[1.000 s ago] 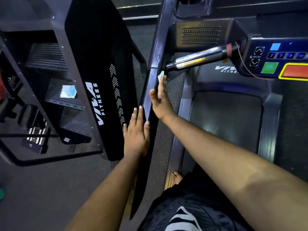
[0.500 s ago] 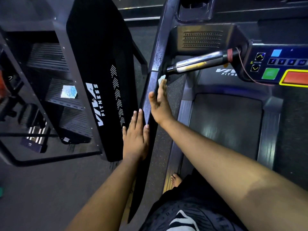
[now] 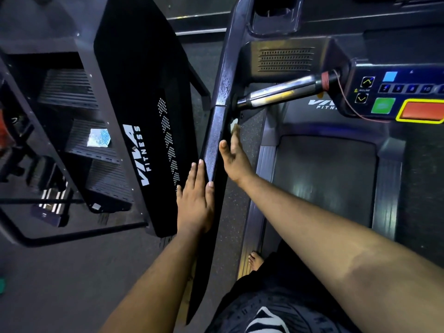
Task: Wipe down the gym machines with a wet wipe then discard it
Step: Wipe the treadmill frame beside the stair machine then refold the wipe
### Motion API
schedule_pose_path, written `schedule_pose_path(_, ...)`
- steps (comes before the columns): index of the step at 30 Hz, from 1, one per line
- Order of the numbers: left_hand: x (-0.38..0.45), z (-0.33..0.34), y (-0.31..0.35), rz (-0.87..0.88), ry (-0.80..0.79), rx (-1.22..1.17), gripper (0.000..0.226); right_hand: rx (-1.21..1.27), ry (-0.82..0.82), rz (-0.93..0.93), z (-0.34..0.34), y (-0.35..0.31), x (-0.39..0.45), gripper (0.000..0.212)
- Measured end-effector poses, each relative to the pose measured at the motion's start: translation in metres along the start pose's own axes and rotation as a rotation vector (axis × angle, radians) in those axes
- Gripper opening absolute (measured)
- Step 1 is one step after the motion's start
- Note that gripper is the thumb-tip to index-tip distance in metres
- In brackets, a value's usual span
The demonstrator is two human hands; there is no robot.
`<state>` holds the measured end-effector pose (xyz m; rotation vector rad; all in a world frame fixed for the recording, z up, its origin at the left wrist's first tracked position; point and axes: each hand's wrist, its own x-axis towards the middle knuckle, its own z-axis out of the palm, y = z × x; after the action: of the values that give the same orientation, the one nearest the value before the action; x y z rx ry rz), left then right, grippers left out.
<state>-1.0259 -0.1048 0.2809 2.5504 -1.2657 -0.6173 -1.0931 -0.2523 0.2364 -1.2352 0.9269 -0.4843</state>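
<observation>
I stand on a treadmill. Its dark left side rail [image 3: 217,131] runs from the console down toward me. My right hand [image 3: 234,156] lies flat against the inner face of that rail, pressing a white wet wipe [image 3: 234,123] whose edge shows past my fingertips. My left hand [image 3: 195,200] rests flat on the rail's outer side, lower down, fingers together, holding nothing. A chrome handlebar [image 3: 281,94] crosses just above the wipe.
The treadmill console [image 3: 396,97] with green and red buttons is at upper right, the belt [image 3: 324,179] below it. A black stair machine [image 3: 134,111] marked VIVA FITNESS stands close on the left. My bare foot [image 3: 255,259] is on the side strip.
My right hand with the wipe has slid slightly down the rail toward me. The left hand has stayed put.
</observation>
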Motion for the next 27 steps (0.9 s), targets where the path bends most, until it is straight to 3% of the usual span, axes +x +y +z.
schedule_pose_path(6,0.002,0.000,-0.010,0.047,-0.025,-0.069,0.062,0.042,-0.184,-0.076,0.033,0.066,-0.093,0.116)
schedule_pose_path(13,0.003,0.004,-0.017,0.079,-0.011,-0.111,0.057,0.002,0.009,-0.021,0.022,0.030,-0.040,0.134)
schedule_pose_path(20,-0.026,0.004,-0.043,0.116,0.046,-0.266,0.063,-0.044,-0.156,-0.170,0.066,0.078,-0.146,0.119)
schedule_pose_path(27,-0.095,0.010,-0.076,0.098,0.028,-0.148,0.059,-0.062,0.031,-0.146,0.057,0.047,-0.106,0.119)
